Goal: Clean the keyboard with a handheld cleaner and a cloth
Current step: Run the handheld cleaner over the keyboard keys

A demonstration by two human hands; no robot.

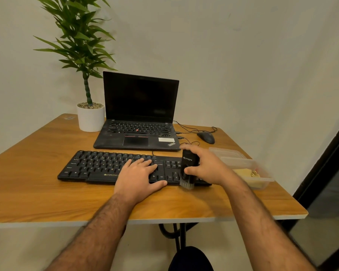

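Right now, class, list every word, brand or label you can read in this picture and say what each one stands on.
"ZEBRONICS" in yellow, partly covered by the left hand: front edge of the keyboard.
"STRIPE", roughly; the letters are stylised: handheld cleaner, gripped by the right hand.
"ThinkPad": palm rest of the laptop.
Key legends such as "Ctrl" and "Alt": keyboard.
White sticker on the laptop: too blurred to read.

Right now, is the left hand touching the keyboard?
Touching. The head view shows the left hand lying flat on the keyboard, fingers spread over the keys and thumb at its front edge, with no gap visible.
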